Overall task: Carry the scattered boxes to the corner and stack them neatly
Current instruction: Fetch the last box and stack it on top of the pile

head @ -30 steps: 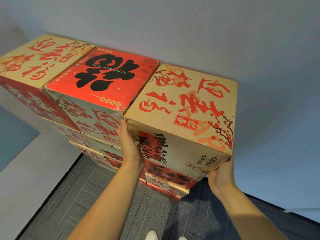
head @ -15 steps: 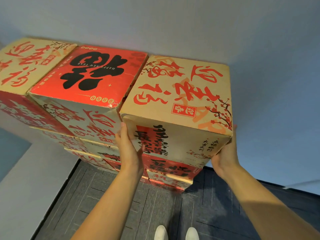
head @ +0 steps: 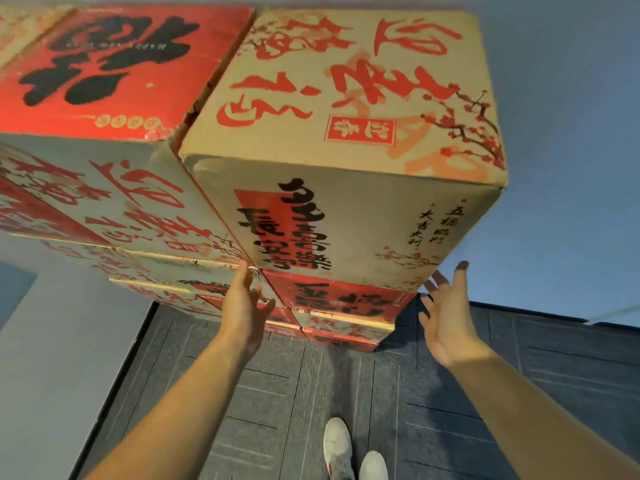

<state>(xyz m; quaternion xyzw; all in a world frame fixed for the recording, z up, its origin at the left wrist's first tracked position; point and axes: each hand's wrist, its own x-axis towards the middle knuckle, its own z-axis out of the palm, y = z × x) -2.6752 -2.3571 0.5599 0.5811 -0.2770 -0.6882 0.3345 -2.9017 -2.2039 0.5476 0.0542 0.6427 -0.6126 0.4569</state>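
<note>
Head view, looking up a tall column. Kraft box with red calligraphy (head: 346,98) sits on top of the stack, above and between both hands. Its side is tight against the red-topped box (head: 114,71), up-left of the left hand (head: 247,306). Left hand: fingers straight, tips at the box's lower near corner; contact cannot be told. Right hand (head: 446,317): fingers spread, just clear of the opposite lower corner, holding nothing. Lower boxes (head: 346,299) show between the hands.

Judgement: placing step at its end. Next: check the near face against the box beneath, nudge if proud, then fetch another.
</note>
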